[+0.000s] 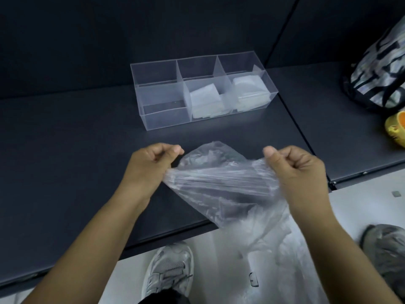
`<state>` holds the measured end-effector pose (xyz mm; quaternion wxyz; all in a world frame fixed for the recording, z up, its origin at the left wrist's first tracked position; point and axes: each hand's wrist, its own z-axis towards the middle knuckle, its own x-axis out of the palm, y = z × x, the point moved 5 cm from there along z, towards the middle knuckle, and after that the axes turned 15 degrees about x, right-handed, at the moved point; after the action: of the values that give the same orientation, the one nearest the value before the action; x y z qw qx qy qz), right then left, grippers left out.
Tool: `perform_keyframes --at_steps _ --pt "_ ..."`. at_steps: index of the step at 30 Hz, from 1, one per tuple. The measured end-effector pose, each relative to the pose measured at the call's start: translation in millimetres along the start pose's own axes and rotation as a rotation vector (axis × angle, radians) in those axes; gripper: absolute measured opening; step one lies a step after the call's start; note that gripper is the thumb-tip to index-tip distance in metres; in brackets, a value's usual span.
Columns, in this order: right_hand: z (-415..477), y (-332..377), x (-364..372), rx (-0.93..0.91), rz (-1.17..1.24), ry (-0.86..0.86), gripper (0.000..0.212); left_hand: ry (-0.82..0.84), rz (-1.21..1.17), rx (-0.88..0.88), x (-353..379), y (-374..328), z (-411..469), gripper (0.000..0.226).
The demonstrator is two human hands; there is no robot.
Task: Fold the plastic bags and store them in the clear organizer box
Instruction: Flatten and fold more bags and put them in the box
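Observation:
A thin clear plastic bag (221, 183) is stretched between my two hands above the front of the dark table (76, 139). My left hand (149, 165) grips its left edge with curled fingers. My right hand (295, 170) grips the right edge the same way. The bag's lower part hangs past the table edge toward the floor. Behind the hands stands the clear organizer box (203, 88) with three compartments. Folded bags (205, 102) lie in the middle compartment, more folded bags (249, 91) in the right one, and the left compartment holds nothing.
A patterned backpack (381, 69) and a yellow-orange object (396, 130) sit on a second dark table at the right. My shoes (168, 273) stand on the light floor below the table edge. A dark wall rises behind the box.

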<state>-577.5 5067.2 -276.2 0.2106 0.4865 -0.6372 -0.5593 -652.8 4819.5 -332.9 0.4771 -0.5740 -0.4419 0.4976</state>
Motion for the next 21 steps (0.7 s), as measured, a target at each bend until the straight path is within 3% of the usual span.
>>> perform_keyframes --at_steps 5,7,10,12,14,17,21 --pt "-4 10 0 0.131 -0.195 0.491 0.023 -0.046 0.122 -0.103 -14 -11 -4 0.057" --pt "-6 16 -6 0.111 -0.197 0.481 0.017 0.038 0.363 -0.063 -22 -19 -5 0.067" --pt "-11 29 1 0.034 -0.077 0.442 0.021 0.248 0.651 0.212 -14 -50 -7 0.063" --pt "-17 40 18 -0.024 -0.034 0.485 0.023 0.403 0.524 0.352 10 -75 -11 0.061" --pt "-19 49 33 -0.074 -0.046 0.496 0.020 0.482 0.320 0.374 33 -93 -15 0.043" --pt "-14 51 36 -0.054 -0.117 0.547 0.024 0.310 0.153 0.351 38 -101 -6 0.016" --pt "-10 21 19 0.134 -0.287 0.727 0.030 0.069 -0.024 0.110 12 -72 10 0.026"
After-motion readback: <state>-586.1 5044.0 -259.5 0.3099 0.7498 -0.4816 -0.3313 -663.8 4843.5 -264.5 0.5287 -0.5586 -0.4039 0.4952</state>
